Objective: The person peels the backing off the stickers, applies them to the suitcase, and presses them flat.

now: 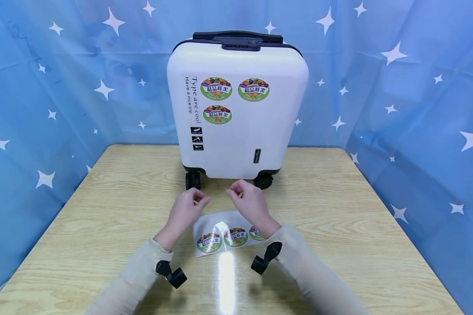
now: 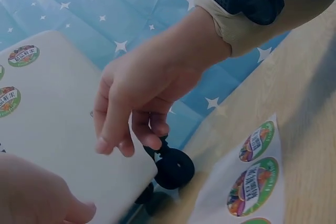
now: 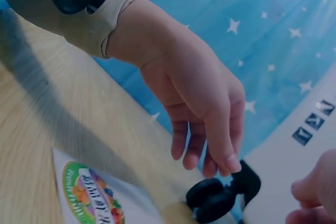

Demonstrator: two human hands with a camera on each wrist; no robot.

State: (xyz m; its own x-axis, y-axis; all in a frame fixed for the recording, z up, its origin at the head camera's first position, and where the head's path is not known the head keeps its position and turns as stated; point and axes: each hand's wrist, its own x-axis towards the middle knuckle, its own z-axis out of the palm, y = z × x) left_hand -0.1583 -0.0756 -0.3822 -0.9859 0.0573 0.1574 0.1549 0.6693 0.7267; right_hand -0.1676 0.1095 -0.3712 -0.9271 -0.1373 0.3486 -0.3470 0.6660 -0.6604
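My left hand [image 1: 185, 208] and right hand [image 1: 251, 203] hover a little apart above the table, just in front of a white suitcase [image 1: 244, 135]. Both have loosely bent fingers, and nothing shows between them. In the left wrist view the right hand [image 2: 152, 85] hangs with fingers pointing down. The right wrist view shows the left hand [image 3: 191, 85] hanging likewise. Below them lies a white sticker sheet [image 1: 205, 224] with oval fruit stickers [image 1: 209, 243], its right end partly hidden by the right wrist. Three matching stickers [image 1: 217, 114] are on the suitcase front, two above one.
The suitcase stands upright on black wheels [image 1: 263, 181] at the back of the wooden table [image 1: 114, 210]. Its black handle [image 1: 238, 34] is on top. A blue curtain with white stars [image 1: 82, 109] surrounds the back and sides. Each wrist wears a small black camera [image 1: 176, 277].
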